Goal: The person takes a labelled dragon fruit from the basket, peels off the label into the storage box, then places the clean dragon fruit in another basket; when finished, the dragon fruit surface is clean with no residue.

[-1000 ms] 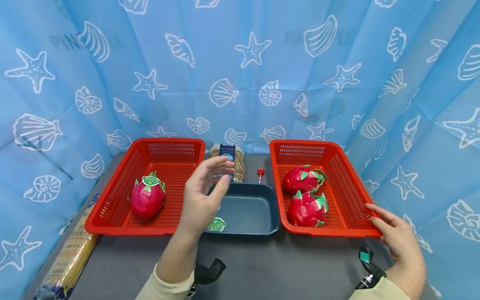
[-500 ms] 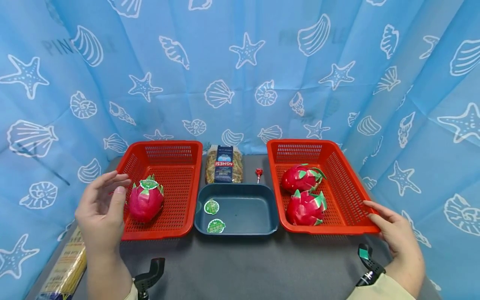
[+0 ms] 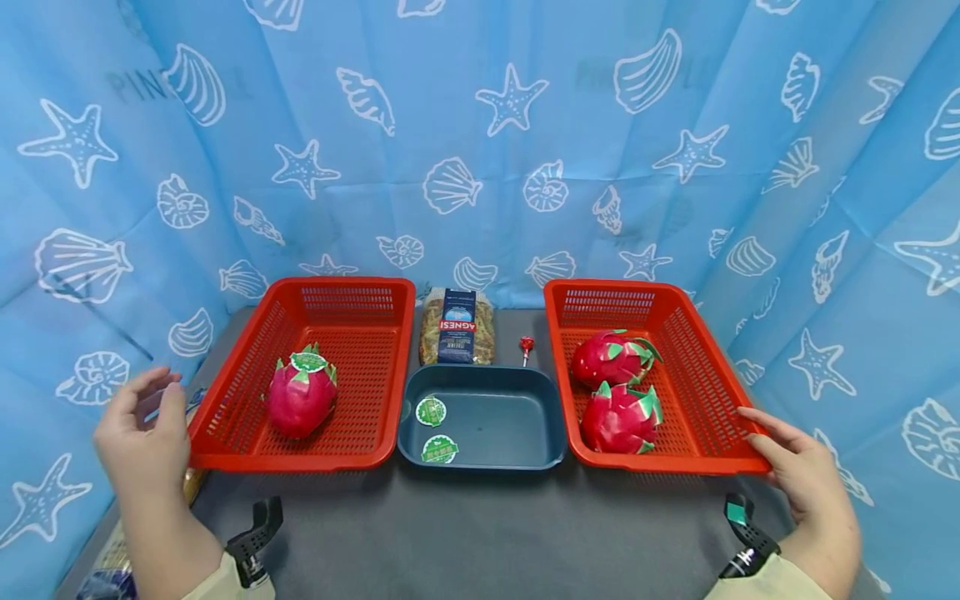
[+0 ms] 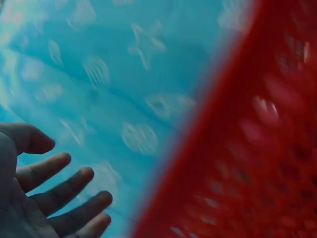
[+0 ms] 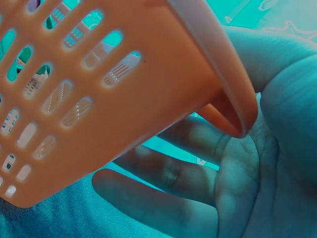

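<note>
My left hand hovers just outside the near left corner of the left red basket, fingers loosely bent and apart, holding nothing. In the left wrist view its fingers spread beside the blurred basket wall. One dragon fruit with a green sticker stands in that basket. My right hand holds the near right corner of the right red basket; the right wrist view has the rim between the thumb and the fingers beneath. Two dragon fruits lie in this basket's left side.
A dark blue tray with two green stickers sits between the baskets. Behind it are an AGNESI pasta bag and a red lollipop. Long pasta in a packet lies at far left, partly hidden. A blue curtain encloses the table.
My left hand has swept left from above the blue tray, past the left basket's near edge, to outside its left corner. The right hand stays at its basket corner.
</note>
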`<state>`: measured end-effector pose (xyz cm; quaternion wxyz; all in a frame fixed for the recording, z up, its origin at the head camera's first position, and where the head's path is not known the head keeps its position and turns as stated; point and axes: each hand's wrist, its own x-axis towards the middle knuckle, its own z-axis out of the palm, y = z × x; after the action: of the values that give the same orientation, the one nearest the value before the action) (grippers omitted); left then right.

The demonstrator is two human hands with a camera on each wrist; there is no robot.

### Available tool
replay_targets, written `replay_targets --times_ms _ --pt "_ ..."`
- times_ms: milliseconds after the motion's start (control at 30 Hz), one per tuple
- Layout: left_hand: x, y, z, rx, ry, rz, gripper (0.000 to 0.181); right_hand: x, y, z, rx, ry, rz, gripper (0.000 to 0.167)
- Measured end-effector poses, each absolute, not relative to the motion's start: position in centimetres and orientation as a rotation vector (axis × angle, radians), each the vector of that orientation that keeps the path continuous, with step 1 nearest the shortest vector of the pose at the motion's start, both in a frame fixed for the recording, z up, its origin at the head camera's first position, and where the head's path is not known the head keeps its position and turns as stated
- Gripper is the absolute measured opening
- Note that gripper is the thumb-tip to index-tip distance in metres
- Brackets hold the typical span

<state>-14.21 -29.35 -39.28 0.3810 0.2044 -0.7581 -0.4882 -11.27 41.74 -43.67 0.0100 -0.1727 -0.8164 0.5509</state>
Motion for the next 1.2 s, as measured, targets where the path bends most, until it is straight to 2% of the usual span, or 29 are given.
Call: replay_targets --times_ms 133,200,500,667,833,1000,1200 --pt "-15.1 -31.2 -41.6 0.805 -2.101 -1.27 0.044 -11.2 41.8 -43.8 -0.516 -2.516 1.763 0.034" --pt "-15.5 -31.8 -42.5 0.863 -2.193 -1.259 0.047 -11.2 41.8 -43.7 -0.495 -2.51 1.781 0.034" --pt "-15.9 -32.3 -43.8 0.866 -2.39 -1.411 0.053 -11.4 41.2 -42.7 -0.41 -2.642 1.515 0.041" --pt "-15.9 -32.3 -43.8 0.857 -2.375 -1.422 0.052 -11.1 40.5 -41.1 -0.541 -2.673 1.305 0.054" --pt "-15.8 -32.1 -43.9 0.866 -2.364 -1.452 0.052 -10.2 39.0 -39.3 -0.681 -2.506 1.252 0.05" --pt "-16.0 -32.1 -43.9 0.876 -2.352 -1.485 0.053 -9.8 37.3 -37.7 -0.433 -2.291 1.425 0.04" --pt "-16.2 -32.2 -44.0 0.882 -2.348 -1.49 0.053 -10.0 33.9 -35.9 -0.015 -2.062 1.671 0.046"
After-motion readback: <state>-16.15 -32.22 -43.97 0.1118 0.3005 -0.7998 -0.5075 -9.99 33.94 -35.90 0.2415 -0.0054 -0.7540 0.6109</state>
